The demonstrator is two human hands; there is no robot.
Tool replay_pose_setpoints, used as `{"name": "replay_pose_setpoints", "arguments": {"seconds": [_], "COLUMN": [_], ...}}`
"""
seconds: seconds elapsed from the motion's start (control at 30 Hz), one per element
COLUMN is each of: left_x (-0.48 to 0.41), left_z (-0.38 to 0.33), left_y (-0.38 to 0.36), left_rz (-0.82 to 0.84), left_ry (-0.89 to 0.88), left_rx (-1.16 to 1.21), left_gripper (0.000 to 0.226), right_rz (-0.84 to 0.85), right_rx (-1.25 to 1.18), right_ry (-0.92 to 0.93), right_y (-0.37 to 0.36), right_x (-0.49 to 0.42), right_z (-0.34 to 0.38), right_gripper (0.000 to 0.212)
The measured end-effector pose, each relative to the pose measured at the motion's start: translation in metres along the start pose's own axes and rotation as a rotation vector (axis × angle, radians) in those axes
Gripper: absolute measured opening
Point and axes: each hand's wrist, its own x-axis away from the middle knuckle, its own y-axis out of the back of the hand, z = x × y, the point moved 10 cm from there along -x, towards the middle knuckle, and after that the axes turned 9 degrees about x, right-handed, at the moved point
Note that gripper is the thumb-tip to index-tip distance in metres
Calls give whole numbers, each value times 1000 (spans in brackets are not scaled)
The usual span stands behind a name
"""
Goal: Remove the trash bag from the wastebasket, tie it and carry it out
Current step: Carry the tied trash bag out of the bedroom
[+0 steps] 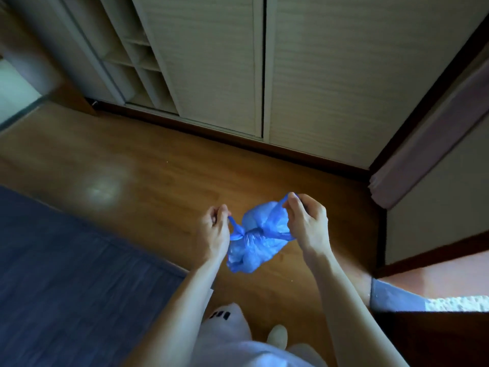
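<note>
A wooden floor fills the middle of the head view, with a pale patch of reflected light at about 9 o'clock. Across the top, from 11 to 1 o'clock, stand light sliding closet doors, the leftmost slid aside to show open shelves. A dark blue mat or bedcover spreads over the 8 o'clock corner. At 3 o'clock a pale wall panel with dark trim angles in, and below it, toward 4 o'clock, a strip of bright light falls on a blue-grey edge.

The person's white clothing shows at 6 o'clock, with one pale foot or slipper on the floor just right of it. Two bare forearms reach up from the bottom edge toward the centre.

Between them, held in the air above the floor just below centre, is the blue trash bag, small and crumpled, its top gathered into a knot in the middle. The left hand, at the bag's 9 o'clock, is closed with fingertips pinching one thin twisted tail of the plastic. The right hand, at the bag's 2 o'clock, is likewise closed, gripping the other tail, which stretches up from the knot. The two tails are drawn apart to opposite sides.
</note>
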Motion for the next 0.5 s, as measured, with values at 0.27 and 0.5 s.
{"name": "replay_pose_setpoints", "arguments": {"seconds": [0.27,0.5], "left_x": [-61,-161], "left_z": [3,11], "left_y": [22,56], "left_rz": [-74,-145], "left_ry": [-29,-1], "left_rx": [-71,3], "left_gripper": [29,28], "right_rz": [103,248], "right_rx": [35,142], "right_ry": [-13,69], "right_y": [-56,-162], "right_x": [-64,-137], "right_z": [12,48], "right_gripper": [34,33]}}
